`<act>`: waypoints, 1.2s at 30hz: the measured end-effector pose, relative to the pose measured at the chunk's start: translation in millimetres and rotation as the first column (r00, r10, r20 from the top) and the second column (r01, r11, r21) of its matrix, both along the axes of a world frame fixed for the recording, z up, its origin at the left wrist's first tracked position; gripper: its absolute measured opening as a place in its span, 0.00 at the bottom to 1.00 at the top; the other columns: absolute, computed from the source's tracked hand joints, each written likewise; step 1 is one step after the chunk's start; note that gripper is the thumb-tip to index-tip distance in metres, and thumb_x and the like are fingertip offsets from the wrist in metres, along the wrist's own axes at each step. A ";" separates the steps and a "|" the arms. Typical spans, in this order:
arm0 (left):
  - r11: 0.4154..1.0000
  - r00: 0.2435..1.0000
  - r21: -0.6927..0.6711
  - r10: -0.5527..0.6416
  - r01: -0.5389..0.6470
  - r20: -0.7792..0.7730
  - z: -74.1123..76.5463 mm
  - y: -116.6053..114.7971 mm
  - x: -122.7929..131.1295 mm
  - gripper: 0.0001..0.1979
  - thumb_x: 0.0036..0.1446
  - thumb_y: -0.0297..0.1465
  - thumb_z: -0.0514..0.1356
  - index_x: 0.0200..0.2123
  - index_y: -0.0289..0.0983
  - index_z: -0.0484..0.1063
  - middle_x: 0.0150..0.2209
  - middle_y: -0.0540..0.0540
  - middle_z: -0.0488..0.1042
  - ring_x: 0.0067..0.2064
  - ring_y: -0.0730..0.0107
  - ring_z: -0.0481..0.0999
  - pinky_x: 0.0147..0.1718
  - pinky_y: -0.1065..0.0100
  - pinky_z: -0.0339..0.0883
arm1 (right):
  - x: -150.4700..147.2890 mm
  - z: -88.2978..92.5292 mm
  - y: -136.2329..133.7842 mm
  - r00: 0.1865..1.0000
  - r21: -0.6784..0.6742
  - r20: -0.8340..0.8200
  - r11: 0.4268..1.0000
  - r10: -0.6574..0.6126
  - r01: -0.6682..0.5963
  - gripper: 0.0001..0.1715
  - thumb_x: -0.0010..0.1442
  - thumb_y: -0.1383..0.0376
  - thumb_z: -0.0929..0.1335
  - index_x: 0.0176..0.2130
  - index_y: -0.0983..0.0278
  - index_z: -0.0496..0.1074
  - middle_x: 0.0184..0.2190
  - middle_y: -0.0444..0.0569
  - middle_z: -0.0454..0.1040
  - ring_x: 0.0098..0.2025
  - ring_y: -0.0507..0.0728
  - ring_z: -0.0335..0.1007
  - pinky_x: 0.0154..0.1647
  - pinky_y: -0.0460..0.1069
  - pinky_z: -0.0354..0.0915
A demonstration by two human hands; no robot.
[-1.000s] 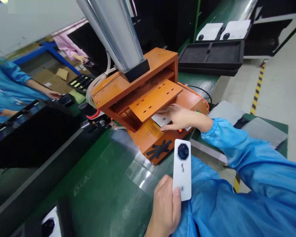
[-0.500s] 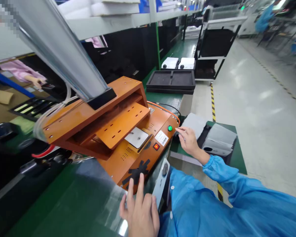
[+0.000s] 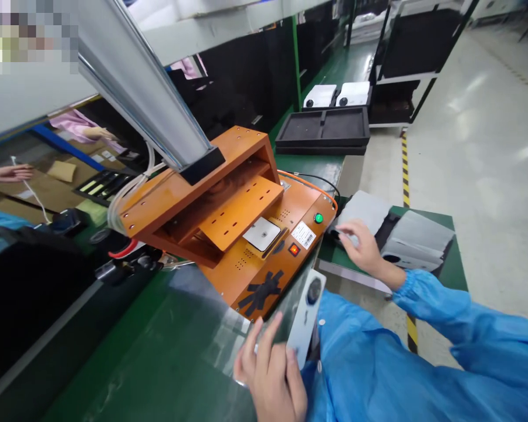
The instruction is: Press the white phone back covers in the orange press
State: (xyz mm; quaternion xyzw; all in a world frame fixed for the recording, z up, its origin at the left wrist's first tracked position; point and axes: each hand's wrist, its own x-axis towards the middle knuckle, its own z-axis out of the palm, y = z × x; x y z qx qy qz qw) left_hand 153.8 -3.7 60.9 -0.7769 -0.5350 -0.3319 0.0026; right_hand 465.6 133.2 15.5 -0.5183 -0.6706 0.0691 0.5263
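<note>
In the head view, my left hand (image 3: 270,375) is low in the middle, fingers bent but apart, over the green bench (image 3: 158,357). Beside its thumb stands a white device (image 3: 307,316) with a round dark lens, close against my body; whether the thumb touches it I cannot tell. My right hand (image 3: 364,251) hovers to the right of the green button (image 3: 318,218), its fingers loosely extended and apparently holding nothing. Between the hands sits an orange press (image 3: 220,275), with a white rounded plate (image 3: 263,234) lying under its raised pressing plate (image 3: 242,214).
A lit red switch (image 3: 294,249) and black tape (image 3: 260,292) are on the press front. Wrapped white devices (image 3: 416,240) lie on a low green surface at right. Behind are black trays (image 3: 323,130) and a cart (image 3: 411,58). Across the bench, another person's hand (image 3: 13,173) shows.
The view has shifted, so the press appears further right. My right hand has drawn slightly away from the green button, and my left hand has pulled back from the black tape.
</note>
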 end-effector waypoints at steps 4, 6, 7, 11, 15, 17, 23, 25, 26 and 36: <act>1.000 0.950 -0.014 -0.017 0.023 0.311 -20.6 -19.4 12.5 0.13 0.66 0.25 0.49 0.42 0.41 0.74 0.40 0.43 0.77 0.52 0.55 0.72 0.51 0.53 0.60 | -28.8 -3.6 -97.1 0.867 -0.184 -0.331 0.876 0.372 -0.446 0.26 0.71 0.45 0.60 0.45 0.62 0.73 0.35 0.51 0.73 0.36 0.56 0.69 0.37 0.52 0.67; 0.991 0.948 -0.096 -0.062 0.096 0.312 -35.0 -21.1 23.6 0.13 0.67 0.27 0.49 0.44 0.41 0.73 0.42 0.43 0.77 0.53 0.55 0.72 0.52 0.53 0.61 | -56.3 -8.0 -132.0 0.751 -0.305 -0.521 0.733 0.407 -0.608 0.33 0.68 0.40 0.62 0.53 0.64 0.70 0.40 0.53 0.76 0.38 0.56 0.73 0.38 0.51 0.70; 0.979 0.954 -0.154 -0.087 0.135 0.287 -41.5 -20.3 29.4 0.13 0.68 0.28 0.49 0.46 0.41 0.74 0.44 0.42 0.78 0.54 0.54 0.72 0.53 0.53 0.60 | -65.9 -11.4 -139.4 0.753 -0.367 -0.563 0.713 0.341 -0.598 0.31 0.68 0.42 0.63 0.52 0.64 0.70 0.41 0.53 0.77 0.39 0.55 0.74 0.39 0.50 0.71; 0.902 0.954 -0.344 -0.184 0.260 0.238 -56.2 -16.0 43.0 0.21 0.70 0.34 0.50 0.64 0.41 0.64 0.60 0.38 0.72 0.62 0.53 0.69 0.58 0.51 0.62 | -25.1 -29.0 -120.7 0.978 -0.524 -0.208 0.845 -0.005 -0.107 0.22 0.72 0.50 0.62 0.44 0.65 0.72 0.34 0.49 0.79 0.34 0.54 0.76 0.35 0.48 0.71; 0.844 0.905 -0.358 -0.298 0.399 0.305 -60.8 -20.5 34.6 0.20 0.70 0.33 0.52 0.63 0.45 0.66 0.60 0.42 0.73 0.61 0.57 0.72 0.57 0.53 0.66 | 101.9 -46.7 -102.0 0.937 -0.488 0.208 0.801 -0.279 0.347 0.19 0.70 0.58 0.61 0.46 0.65 0.75 0.42 0.55 0.80 0.43 0.60 0.76 0.46 0.56 0.72; 0.835 0.887 -0.345 -0.317 0.429 0.336 -65.9 -25.6 27.8 0.17 0.69 0.32 0.54 0.58 0.45 0.72 0.57 0.43 0.76 0.58 0.58 0.74 0.56 0.55 0.69 | 150.8 -60.1 -105.3 0.902 -0.507 0.337 0.756 -0.268 0.414 0.15 0.67 0.60 0.64 0.43 0.64 0.77 0.42 0.56 0.80 0.44 0.62 0.75 0.48 0.57 0.70; 0.822 0.866 -0.349 -0.305 0.450 0.397 -89.0 -39.5 16.2 0.14 0.68 0.33 0.56 0.53 0.45 0.76 0.50 0.45 0.80 0.51 0.59 0.79 0.49 0.58 0.74 | 183.9 -110.3 -131.3 0.768 -0.524 0.625 0.653 -0.140 0.546 0.16 0.66 0.65 0.63 0.43 0.67 0.79 0.38 0.57 0.78 0.43 0.62 0.73 0.48 0.55 0.68; 0.810 0.863 -0.364 -0.311 0.460 0.398 -93.4 -42.1 13.3 0.13 0.68 0.33 0.56 0.52 0.45 0.77 0.49 0.45 0.80 0.50 0.60 0.79 0.49 0.59 0.74 | 182.2 -121.3 -133.5 0.717 -0.486 0.682 0.641 -0.147 0.594 0.19 0.67 0.65 0.62 0.48 0.70 0.77 0.45 0.62 0.76 0.49 0.64 0.70 0.54 0.57 0.66; 0.806 0.863 -0.371 -0.312 0.462 0.397 -94.6 -43.1 12.0 0.13 0.68 0.33 0.56 0.51 0.45 0.77 0.49 0.45 0.80 0.50 0.60 0.79 0.49 0.59 0.75 | 181.9 -125.3 -132.9 0.694 -0.464 0.702 0.637 -0.158 0.615 0.21 0.66 0.64 0.62 0.52 0.71 0.75 0.50 0.64 0.74 0.54 0.66 0.68 0.57 0.59 0.63; 0.779 0.842 -0.387 -0.317 0.493 0.436 -89.3 -40.5 14.6 0.13 0.69 0.34 0.55 0.46 0.43 0.80 0.45 0.42 0.82 0.47 0.60 0.81 0.47 0.60 0.77 | 180.8 -152.3 -106.2 0.584 -0.378 0.768 0.552 -0.261 0.743 0.47 0.62 0.52 0.64 0.69 0.76 0.53 0.70 0.71 0.55 0.72 0.73 0.49 0.70 0.65 0.48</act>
